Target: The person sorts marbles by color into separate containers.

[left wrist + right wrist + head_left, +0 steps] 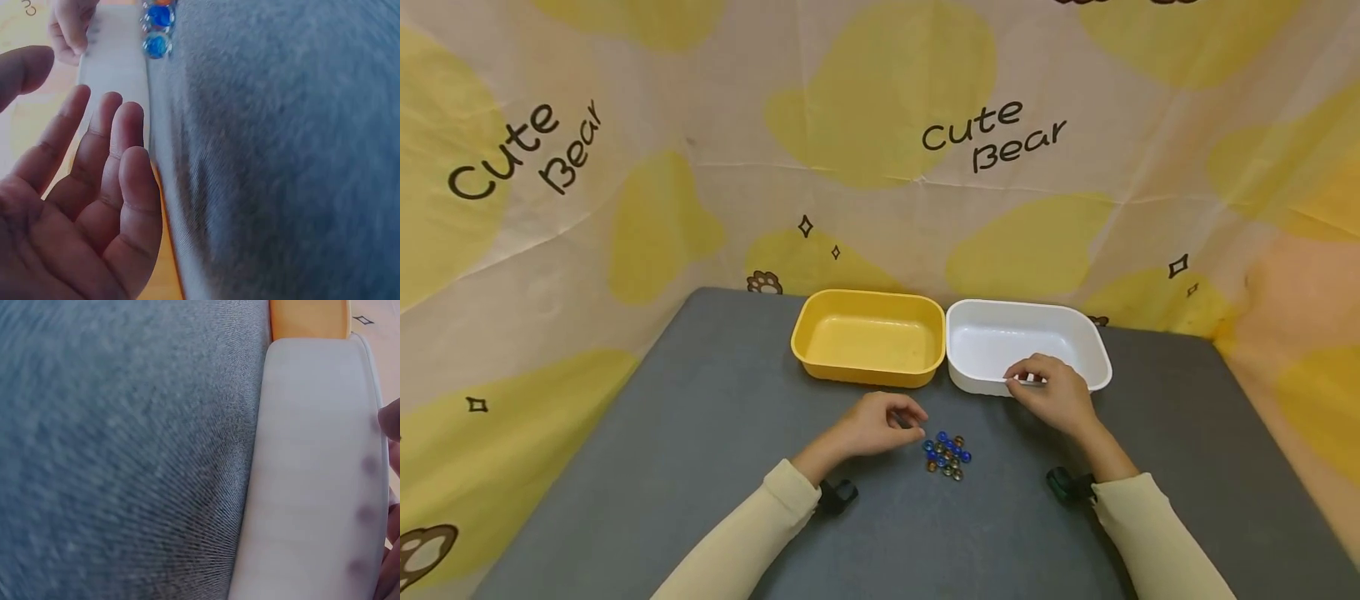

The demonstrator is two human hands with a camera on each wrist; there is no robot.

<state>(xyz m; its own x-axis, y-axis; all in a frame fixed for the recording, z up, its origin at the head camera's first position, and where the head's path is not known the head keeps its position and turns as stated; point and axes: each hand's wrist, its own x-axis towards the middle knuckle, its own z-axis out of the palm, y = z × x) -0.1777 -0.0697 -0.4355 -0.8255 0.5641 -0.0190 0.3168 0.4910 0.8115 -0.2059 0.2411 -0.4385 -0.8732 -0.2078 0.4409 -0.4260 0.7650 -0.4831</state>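
Observation:
In the head view my left hand (880, 425) is held just left of a small pile of glass marbles (947, 457), fingers loosely curved and holding nothing. The marbles are blue, amber and clear. The left wrist view shows the palm and apart fingers (128, 169), with a blue marble (157, 45) beyond them. My right hand (1052, 396) grips the near rim of the white plastic bin (966, 379). Its thumb (390, 422) is at the rim, the other fingers curl over the wall, and dark fingertip-like spots show on the wall. Most of that hand lies outside the right wrist view.
A yellow bin (868, 375) stands left of the white one, close against it. Both sit at the back of the grey tabletop (700, 433), before a patterned cloth (880, 125). Black wrist devices (838, 497) show below both hands.

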